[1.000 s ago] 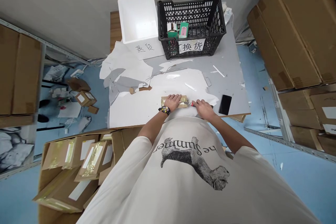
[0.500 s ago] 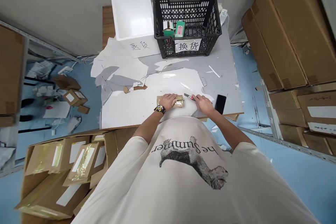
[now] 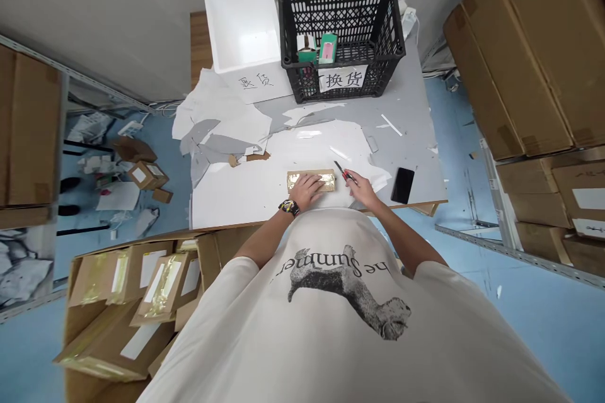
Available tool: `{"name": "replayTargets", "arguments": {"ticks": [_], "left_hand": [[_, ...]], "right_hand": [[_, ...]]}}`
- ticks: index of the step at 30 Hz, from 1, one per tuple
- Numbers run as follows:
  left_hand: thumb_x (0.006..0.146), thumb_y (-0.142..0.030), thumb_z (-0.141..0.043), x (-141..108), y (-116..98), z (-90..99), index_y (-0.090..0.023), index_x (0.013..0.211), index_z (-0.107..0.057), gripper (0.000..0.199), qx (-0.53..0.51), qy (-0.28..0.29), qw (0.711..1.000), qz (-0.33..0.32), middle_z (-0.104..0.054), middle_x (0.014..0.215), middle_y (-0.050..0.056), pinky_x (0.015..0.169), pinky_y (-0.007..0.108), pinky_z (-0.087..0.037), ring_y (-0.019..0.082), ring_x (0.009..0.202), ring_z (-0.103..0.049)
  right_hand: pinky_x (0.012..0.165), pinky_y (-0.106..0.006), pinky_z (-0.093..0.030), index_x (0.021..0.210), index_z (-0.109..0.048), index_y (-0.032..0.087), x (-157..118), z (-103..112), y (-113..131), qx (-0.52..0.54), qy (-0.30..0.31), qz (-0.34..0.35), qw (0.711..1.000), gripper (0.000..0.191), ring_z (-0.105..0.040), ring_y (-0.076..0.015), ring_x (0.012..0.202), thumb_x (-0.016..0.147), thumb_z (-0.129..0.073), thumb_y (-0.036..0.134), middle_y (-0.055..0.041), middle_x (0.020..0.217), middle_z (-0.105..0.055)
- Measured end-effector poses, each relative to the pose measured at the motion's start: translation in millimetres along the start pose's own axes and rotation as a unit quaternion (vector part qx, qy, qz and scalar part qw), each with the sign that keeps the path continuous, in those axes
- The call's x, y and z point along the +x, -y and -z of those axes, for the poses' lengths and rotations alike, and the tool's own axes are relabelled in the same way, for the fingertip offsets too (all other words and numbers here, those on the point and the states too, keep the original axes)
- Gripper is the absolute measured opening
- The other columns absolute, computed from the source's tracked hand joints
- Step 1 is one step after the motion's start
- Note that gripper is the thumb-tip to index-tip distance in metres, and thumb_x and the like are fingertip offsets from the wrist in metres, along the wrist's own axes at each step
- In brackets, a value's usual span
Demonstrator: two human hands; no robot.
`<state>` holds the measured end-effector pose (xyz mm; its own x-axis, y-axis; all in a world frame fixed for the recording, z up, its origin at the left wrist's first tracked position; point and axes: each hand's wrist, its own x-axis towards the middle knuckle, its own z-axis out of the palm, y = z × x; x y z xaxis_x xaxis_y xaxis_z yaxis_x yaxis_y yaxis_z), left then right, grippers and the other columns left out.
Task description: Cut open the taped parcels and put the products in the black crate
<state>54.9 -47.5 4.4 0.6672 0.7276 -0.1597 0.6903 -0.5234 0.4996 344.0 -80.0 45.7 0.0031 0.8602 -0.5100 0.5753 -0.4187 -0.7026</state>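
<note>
A small brown box wrapped in shiny tape lies on the white-covered table close to its front edge. My left hand, with a patterned watch on the wrist, rests on top of the box, its fingers stretched across it. To the right of the box, my right hand is closed round a red and black utility knife. The knife's dark blade points up and left, just off the box's right end. A black phone lies to the right of this hand.
At the table's back stand a white foam box and a black crate holding small green boxes. Torn white sheets cover the left side. Taped parcels fill a large carton at lower left; cartons stand on the right.
The knife's blade has turned from pointing left to pointing more upward. My left hand has slid toward the front of the box, leaving more of its top showing. The view has shifted slightly.
</note>
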Motion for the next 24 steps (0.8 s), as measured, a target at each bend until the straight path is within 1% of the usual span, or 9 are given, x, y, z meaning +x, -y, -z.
{"name": "replayTargets", "arguments": {"ticks": [2, 4, 6, 9, 12, 15, 17, 20, 24], "left_hand": [[0.114, -0.045, -0.058, -0.2, -2.5, -1.7, -0.030, 0.160, -0.070, 0.050, 0.009, -0.004, 1.000, 0.010, -0.064, 0.168, 0.014, 0.142, 0.066, -0.033, 0.038, 0.159, -0.054], [0.113, -0.043, -0.059, -0.8, -6.6, -1.7, -0.030, 0.162, -0.068, 0.052, 0.016, -0.005, 1.000, 0.017, -0.064, 0.167, 0.015, 0.142, 0.067, -0.033, 0.039, 0.157, -0.055], [0.112, -0.040, -0.059, -1.7, -11.1, -0.7, -0.028, 0.163, -0.067, 0.053, 0.020, -0.002, 1.000, 0.016, -0.065, 0.164, 0.017, 0.141, 0.067, -0.034, 0.039, 0.154, -0.057], [0.111, -0.035, -0.059, -2.4, -17.9, 0.6, -0.025, 0.163, -0.065, 0.053, 0.026, 0.002, 1.000, 0.015, -0.067, 0.158, 0.018, 0.137, 0.065, -0.037, 0.039, 0.149, -0.058], [0.109, -0.033, -0.061, 0.8, -25.3, 2.1, -0.025, 0.160, -0.066, 0.052, 0.036, -0.003, 0.999, 0.041, -0.068, 0.153, 0.018, 0.132, 0.063, -0.040, 0.040, 0.144, -0.059], [0.106, -0.037, -0.070, 10.5, -31.8, 7.4, -0.022, 0.153, -0.068, 0.049, 0.036, -0.001, 0.996, 0.081, -0.068, 0.148, 0.019, 0.128, 0.060, -0.041, 0.040, 0.141, -0.059], [0.101, -0.039, -0.078, 19.9, -34.5, 13.7, -0.022, 0.145, -0.071, 0.048, 0.032, 0.014, 0.994, 0.101, -0.068, 0.146, 0.018, 0.125, 0.057, -0.042, 0.040, 0.139, -0.060], [0.095, -0.038, -0.085, 34.5, -37.1, 23.1, -0.023, 0.136, -0.073, 0.045, 0.035, 0.051, 0.992, 0.112, -0.070, 0.143, 0.017, 0.123, 0.055, -0.042, 0.041, 0.139, -0.059], [0.090, -0.033, -0.088, 48.1, -40.8, 26.2, -0.018, 0.133, -0.071, 0.048, 0.082, 0.074, 0.987, 0.115, -0.071, 0.142, 0.021, 0.122, 0.056, -0.042, 0.042, 0.138, -0.061]], "right_hand": [[0.091, -0.030, -0.064, 0.168, -0.063, 0.024, 16.6, -7.0, 15.8, -0.051, -0.019, 0.045, 0.998, 0.056, -0.079, -0.0200, 0.096, 0.116, -0.052, 0.042, -0.0092, 0.132, -0.085], [0.096, -0.029, -0.060, 0.159, -0.069, 0.023, 36.8, -13.5, 30.9, -0.099, -0.022, 0.070, 0.992, 0.053, -0.077, -0.0215, 0.105, 0.110, -0.065, 0.041, -0.0072, 0.125, -0.086], [0.092, -0.026, -0.057, 0.149, -0.074, 0.022, 54.9, -18.5, 41.2, -0.144, -0.007, 0.061, 0.988, 0.048, -0.076, -0.0213, 0.103, 0.103, -0.073, 0.036, -0.0051, 0.116, -0.086], [0.081, -0.024, -0.051, 0.129, -0.079, 0.022, 71.3, -22.8, 45.0, -0.188, 0.008, 0.035, 0.982, 0.035, -0.072, -0.0207, 0.094, 0.097, -0.078, 0.035, -0.0045, 0.110, -0.084], [0.074, -0.025, -0.046, 0.120, -0.078, 0.022, 77.8, -24.4, 41.6, -0.200, 0.013, 0.031, 0.979, 0.028, -0.069, -0.0202, 0.089, 0.096, -0.080, 0.037, -0.0041, 0.106, -0.082], [0.070, -0.026, -0.043, 0.114, -0.077, 0.023, 81.5, -25.6, 39.2, -0.207, 0.019, 0.030, 0.978, 0.024, -0.068, -0.0209, 0.086, 0.094, -0.083, 0.036, -0.0047, 0.104, -0.080], [0.069, -0.027, -0.043, 0.112, -0.077, 0.024, 83.4, -26.3, 38.3, -0.203, 0.021, 0.029, 0.979, 0.023, -0.067, -0.0211, 0.086, 0.094, -0.084, 0.036, -0.0048, 0.104, -0.080], [0.069, -0.027, -0.042, 0.109, -0.076, 0.024, 83.6, -26.6, 35.4, -0.179, 0.020, 0.026, 0.983, 0.022, -0.067, -0.0206, 0.086, 0.094, -0.084, 0.038, -0.0040, 0.103, -0.080], [0.069, -0.026, -0.043, 0.105, -0.075, 0.024, 78.5, -25.9, 29.9, -0.144, 0.017, 0.011, 0.989, 0.024, -0.068, -0.0202, 0.085, 0.097, -0.082, 0.046, -0.0031, 0.100, -0.080]]}}
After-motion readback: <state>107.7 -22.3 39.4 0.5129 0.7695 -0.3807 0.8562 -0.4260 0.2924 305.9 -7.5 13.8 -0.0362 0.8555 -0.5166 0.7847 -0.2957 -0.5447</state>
